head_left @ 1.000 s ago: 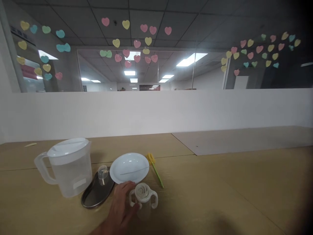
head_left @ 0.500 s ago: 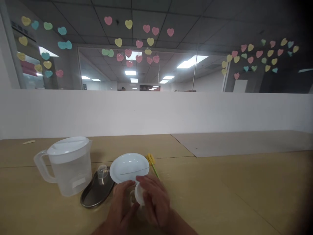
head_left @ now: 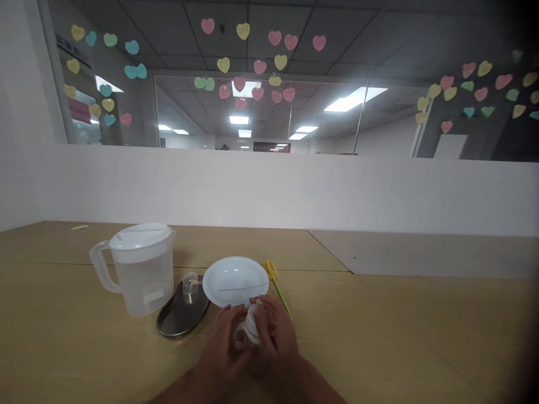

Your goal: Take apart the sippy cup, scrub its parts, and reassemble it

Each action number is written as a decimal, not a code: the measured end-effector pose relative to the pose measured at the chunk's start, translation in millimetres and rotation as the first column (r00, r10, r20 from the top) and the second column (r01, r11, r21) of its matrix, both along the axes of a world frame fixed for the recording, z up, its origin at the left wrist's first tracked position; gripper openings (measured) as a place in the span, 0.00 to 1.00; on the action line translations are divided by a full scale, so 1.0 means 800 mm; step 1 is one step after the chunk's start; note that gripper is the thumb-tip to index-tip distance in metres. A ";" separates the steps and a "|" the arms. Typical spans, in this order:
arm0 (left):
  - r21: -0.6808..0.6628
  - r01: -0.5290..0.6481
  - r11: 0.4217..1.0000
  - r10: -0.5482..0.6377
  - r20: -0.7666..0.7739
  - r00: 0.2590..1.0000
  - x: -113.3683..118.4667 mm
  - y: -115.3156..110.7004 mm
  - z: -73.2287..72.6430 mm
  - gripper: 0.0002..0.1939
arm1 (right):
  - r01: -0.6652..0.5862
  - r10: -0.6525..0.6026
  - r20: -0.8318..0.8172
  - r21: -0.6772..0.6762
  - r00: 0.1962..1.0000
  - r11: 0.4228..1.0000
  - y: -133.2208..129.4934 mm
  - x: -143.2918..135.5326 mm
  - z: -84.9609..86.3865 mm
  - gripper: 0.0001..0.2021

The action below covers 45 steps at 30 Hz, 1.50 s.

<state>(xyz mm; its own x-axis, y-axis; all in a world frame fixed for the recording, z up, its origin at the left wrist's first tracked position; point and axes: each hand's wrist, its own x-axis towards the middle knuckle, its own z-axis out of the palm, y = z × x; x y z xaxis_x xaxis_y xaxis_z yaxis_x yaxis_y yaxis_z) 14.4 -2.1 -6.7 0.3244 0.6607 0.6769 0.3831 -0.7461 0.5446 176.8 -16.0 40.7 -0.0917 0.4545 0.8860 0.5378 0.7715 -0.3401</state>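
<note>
Close to the table's front edge, my left hand (head_left: 225,339) curls around a small see-through jar (head_left: 239,336). A white cap (head_left: 251,324) sits at the jar's mouth, tilted to the right, and my right hand (head_left: 275,331) has its fingers closed on it. Fingers hide much of both; I cannot tell whether the cap is screwed down. Just beyond the hands is a white bowl (head_left: 236,269) with a thin rod (head_left: 243,288) lying across it. Right of the bowl lies a yellow flower-like piece on a green stem (head_left: 281,294).
A lidded plastic pitcher (head_left: 145,280) stands at left. Beside it, a dark metal kidney tray (head_left: 177,320) bears a small clear cup (head_left: 190,287). A white wall (head_left: 269,191) with a window above it rises behind the table (head_left: 379,325).
The view has turned left, so the scene sits farther right. My right hand's fingers have shifted on the white cap, whose ridged side and top now show more.
</note>
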 end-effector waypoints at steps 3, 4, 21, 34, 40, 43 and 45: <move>-0.047 0.031 0.998 -0.029 0.049 0.998 0.000 -0.004 0.007 0.28 | -0.001 0.000 0.024 0.036 1.000 0.999 -0.001 -0.001 -0.004 0.14; -0.059 0.041 0.997 -0.037 0.066 0.997 0.001 -0.005 0.009 0.29 | -0.004 0.002 0.034 0.049 0.999 0.999 -0.002 -0.001 -0.004 0.16; -0.165 -0.081 0.983 0.108 0.163 0.981 -0.002 0.003 0.003 0.31 | -0.030 0.022 0.097 0.080 0.995 0.996 -0.011 -0.008 -0.003 0.14; -0.201 -0.092 0.975 0.141 0.245 0.959 -0.007 0.008 -0.003 0.26 | -0.137 -0.011 0.441 0.303 0.898 0.943 -0.022 -0.012 0.007 0.17; -0.116 -0.073 0.991 0.094 0.183 0.979 -0.010 0.011 0.000 0.26 | -0.074 -0.031 0.267 0.374 0.963 0.924 -0.013 -0.010 -0.002 0.21; -0.047 -0.116 0.992 0.121 0.125 0.985 -0.011 0.016 -0.002 0.27 | 0.025 -0.058 0.141 0.221 0.988 0.975 -0.008 -0.011 -0.007 0.23; -0.047 -0.127 0.991 0.132 0.108 0.985 -0.011 0.018 -0.002 0.29 | 0.039 -0.055 0.119 0.140 0.991 0.989 -0.008 -0.012 -0.010 0.24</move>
<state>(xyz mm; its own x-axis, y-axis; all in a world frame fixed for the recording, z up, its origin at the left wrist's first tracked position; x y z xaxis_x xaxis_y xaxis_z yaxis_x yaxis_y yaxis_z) 5.9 12.3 -8.1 0.1590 0.7195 0.6761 0.4110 -0.6708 0.6173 167.0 -22.4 32.7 -0.1846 0.3360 0.9236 0.6055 0.7791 -0.1624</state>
